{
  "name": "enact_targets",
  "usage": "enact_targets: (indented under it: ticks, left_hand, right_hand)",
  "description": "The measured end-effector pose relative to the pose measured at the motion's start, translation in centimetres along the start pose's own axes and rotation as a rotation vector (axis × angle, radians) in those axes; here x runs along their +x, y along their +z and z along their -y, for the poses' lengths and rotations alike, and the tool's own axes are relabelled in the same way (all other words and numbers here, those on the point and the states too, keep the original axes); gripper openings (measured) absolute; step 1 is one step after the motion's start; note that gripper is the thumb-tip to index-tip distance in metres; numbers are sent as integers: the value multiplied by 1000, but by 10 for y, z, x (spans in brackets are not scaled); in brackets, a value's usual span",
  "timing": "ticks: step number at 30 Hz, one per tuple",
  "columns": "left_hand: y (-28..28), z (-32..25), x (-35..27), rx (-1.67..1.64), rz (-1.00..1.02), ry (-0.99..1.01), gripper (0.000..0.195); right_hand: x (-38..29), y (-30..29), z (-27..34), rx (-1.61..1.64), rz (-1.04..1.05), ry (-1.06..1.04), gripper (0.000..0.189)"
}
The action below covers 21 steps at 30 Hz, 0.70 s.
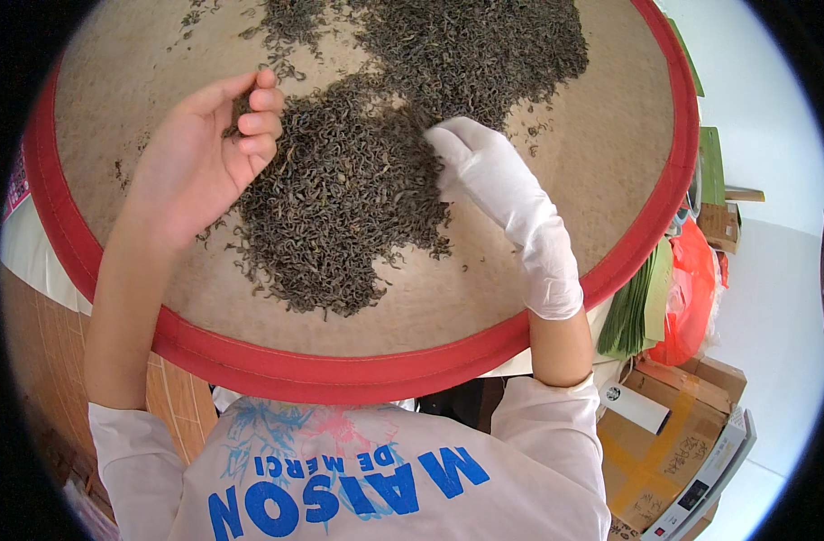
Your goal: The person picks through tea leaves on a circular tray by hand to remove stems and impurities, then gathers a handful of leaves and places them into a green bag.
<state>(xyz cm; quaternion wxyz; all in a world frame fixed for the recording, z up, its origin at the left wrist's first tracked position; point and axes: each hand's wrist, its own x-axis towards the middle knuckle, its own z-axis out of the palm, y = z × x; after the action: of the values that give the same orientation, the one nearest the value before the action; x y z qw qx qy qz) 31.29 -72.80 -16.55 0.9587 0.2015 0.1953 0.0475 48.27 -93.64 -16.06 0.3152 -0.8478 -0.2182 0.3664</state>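
Dark, curled dried leaves that look like tea lie in a heap (344,196) on a large round tray (628,135) with a tan woven surface and red cloth rim. My bare left hand (216,128) is over the heap's left edge, palm turned up and fingers curled in. Some dark leaves show inside the curl of its fingers. My right hand (476,155), in a thin white glove, is at the heap's right side with its fingers bent down against the leaves. Its fingertips are partly hidden, and the leaves beside them look blurred.
A bigger leaf pile (479,47) adjoins the heap at the far side, with a smaller pile (294,20) to its left. Off the tray's right rim are green folded packets (632,304), a red plastic bag (689,291) and a cardboard box (676,439) beside a white appliance (699,480).
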Motion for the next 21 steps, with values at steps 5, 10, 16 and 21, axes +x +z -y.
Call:
enact_targets:
  ticks: [5, 10, 16, 21]
  left_hand:
    - [-7, -8, 1, -14, 45, 38, 13]
    - [-11, -14, 1, -66, 110, 39, 15]
    - [-15, -30, 0, -88, 152, 118, 16]
    - [-17, -42, -5, -190, 187, 106, 15]
  right_hand:
    - [-17, 6, 21, 460, 225, -222, 29]
    - [-18, -1, 18, 273, -31, -250, 29]
    - [-25, 47, 24, -555, 47, -1175, 72]
    - [-53, 114, 14, -800, 270, -1431, 54]
